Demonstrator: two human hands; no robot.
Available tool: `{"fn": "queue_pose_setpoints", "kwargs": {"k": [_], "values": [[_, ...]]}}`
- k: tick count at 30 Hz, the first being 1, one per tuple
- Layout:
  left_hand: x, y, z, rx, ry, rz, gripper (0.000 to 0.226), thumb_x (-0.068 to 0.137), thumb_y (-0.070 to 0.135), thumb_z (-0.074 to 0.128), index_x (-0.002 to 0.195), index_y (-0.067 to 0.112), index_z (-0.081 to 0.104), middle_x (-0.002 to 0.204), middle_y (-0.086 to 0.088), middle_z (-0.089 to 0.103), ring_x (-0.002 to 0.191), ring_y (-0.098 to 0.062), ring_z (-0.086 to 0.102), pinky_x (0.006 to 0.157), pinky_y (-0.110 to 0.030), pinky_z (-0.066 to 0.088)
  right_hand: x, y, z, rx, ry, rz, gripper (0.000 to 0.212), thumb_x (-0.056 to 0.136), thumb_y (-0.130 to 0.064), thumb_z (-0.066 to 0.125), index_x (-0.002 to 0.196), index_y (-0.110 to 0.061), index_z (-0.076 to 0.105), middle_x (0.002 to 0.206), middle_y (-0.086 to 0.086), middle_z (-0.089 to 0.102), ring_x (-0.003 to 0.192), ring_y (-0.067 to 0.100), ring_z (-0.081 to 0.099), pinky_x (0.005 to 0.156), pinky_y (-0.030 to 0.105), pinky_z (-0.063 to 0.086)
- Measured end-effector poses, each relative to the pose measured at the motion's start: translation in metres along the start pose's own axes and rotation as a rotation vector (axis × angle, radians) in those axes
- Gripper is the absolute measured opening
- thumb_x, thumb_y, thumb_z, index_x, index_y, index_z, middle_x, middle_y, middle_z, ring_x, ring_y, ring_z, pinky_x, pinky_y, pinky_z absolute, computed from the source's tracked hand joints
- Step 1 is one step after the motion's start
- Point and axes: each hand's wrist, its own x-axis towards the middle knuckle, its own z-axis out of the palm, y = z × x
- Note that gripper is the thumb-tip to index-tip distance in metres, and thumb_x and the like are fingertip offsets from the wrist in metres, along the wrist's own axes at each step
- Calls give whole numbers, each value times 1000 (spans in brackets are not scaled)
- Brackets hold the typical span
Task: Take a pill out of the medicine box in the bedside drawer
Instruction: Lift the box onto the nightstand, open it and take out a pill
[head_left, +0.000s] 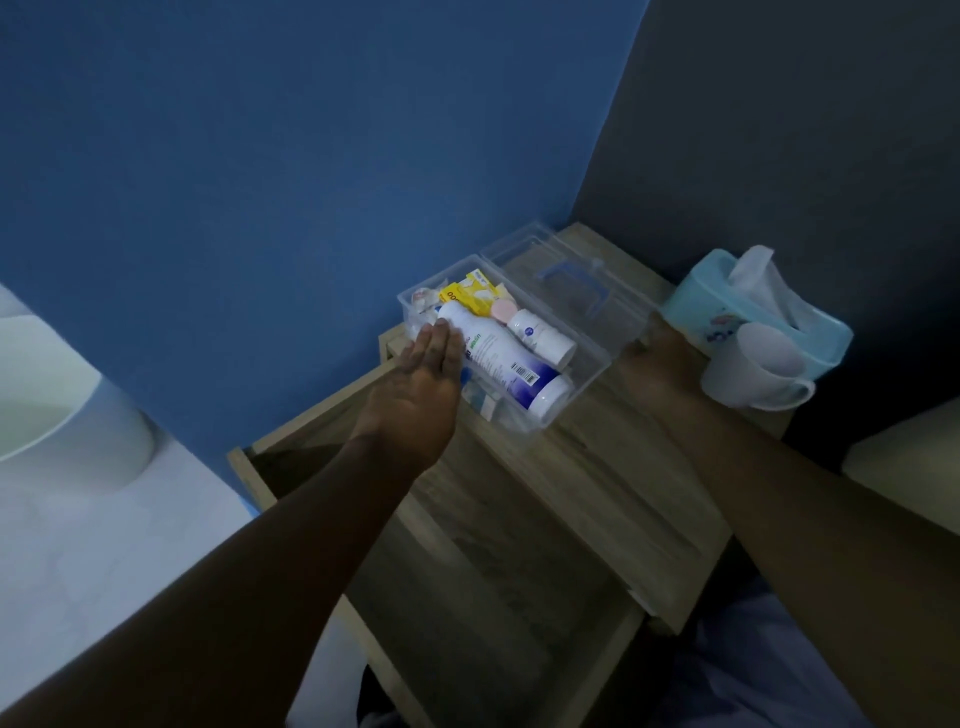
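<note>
1. The wall (260, 156) is plain deep blue; the wall to its right (805, 130) is dark grey.
2. The desk (545, 493) is pale brown with a streaky wood grain.
3. The medicine box (587, 384) is clear, and its open lid (613, 312) has a blue handle.
4. The big bottle (504, 358) is white with a dark blue band, green lettering and a black barcode.
5. The small bottle (540, 332) is white with a blue mark.
6. The packet (472, 291) is yellow; beside it is a pink round cap (503, 310).
7. The tissue box (727, 306) is light blue with a small cartoon print and white tissue.
8. The cup (753, 369) is white.
9. The bedding (78, 519) is pale bluish white.
</note>
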Motion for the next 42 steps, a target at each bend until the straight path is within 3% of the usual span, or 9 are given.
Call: {"fn": "queue_pose_setpoints", "kwargs": {"k": [4, 8, 11, 18, 25, 29, 35, 39, 42], "values": [[2, -2, 6, -6, -43, 3, 74, 92, 4, 35, 154, 6, -7, 164, -15, -9, 152, -27, -6, 116, -30, -1, 2, -24, 0, -30, 182, -242, 53, 91, -3, 57, 143, -7, 47, 142, 17, 50, 131, 32, 50, 101, 32, 41], [4, -1, 5, -43, -32, -15, 76, 93, 7, 37, 154, 7, -8, 164, -14, -11, 152, -27, -7, 119, -34, 4, 3, -60, 13, -184, -33, -632, 41, 89, -2, 60, 128, -11, 64, 129, 14, 62, 122, 31, 55, 104, 39, 46], [5, -2, 5, -9, -37, -3, 75, 94, 8, 37, 154, 7, -8, 164, -15, -9, 152, -28, -5, 119, -34, 4, 12, -84, 25, -338, -166, -744, 32, 91, -14, 64, 123, -14, 70, 126, 10, 66, 121, 29, 56, 101, 38, 46], [5, -5, 9, -18, -3, 27, 74, 95, 8, 36, 154, 6, -7, 164, -15, -9, 152, -27, -6, 110, -30, -7, 33, -110, 44, -507, -345, -677, 44, 83, -28, 76, 126, -19, 69, 131, 6, 63, 118, 24, 61, 100, 39, 49], [7, -6, 12, -60, -52, -10, 74, 96, 10, 38, 155, 8, -7, 164, -13, -10, 152, -28, -6, 122, -39, 11, 38, -107, 51, -520, -330, -670, 38, 81, -28, 75, 116, -14, 72, 120, 9, 69, 110, 27, 66, 92, 39, 54], [7, -5, 12, -69, -42, -16, 75, 96, 10, 38, 155, 8, -8, 164, -12, -10, 152, -28, -6, 121, -38, 10, 35, -103, 49, -434, -312, -677, 38, 81, -23, 74, 117, -13, 74, 121, 7, 71, 111, 24, 66, 94, 39, 54], [7, -4, 11, -81, -57, -38, 75, 95, 9, 39, 155, 9, -5, 165, -12, -7, 152, -28, -4, 121, -38, 7, 25, -105, 38, -171, -206, -568, 29, 78, -19, 77, 105, -9, 78, 101, 6, 78, 88, 14, 69, 72, 25, 53], [7, 0, 1, -152, -67, -82, 75, 94, 9, 44, 156, 12, 3, 165, -8, -1, 152, -24, 0, 121, -32, 3, 1, -106, 11, -95, -179, -560, 19, 76, -20, 75, 87, -6, 80, 85, 11, 78, 82, 19, 72, 73, 32, 55], [13, 2, -21, -81, -170, -95, 69, 95, 16, 46, 155, 11, 14, 165, -8, 9, 152, -29, 0, 122, -39, 4, -26, -98, -17, -68, -187, -537, 22, 76, -24, 74, 91, -10, 81, 86, 0, 79, 81, 10, 71, 71, 19, 51]]}}
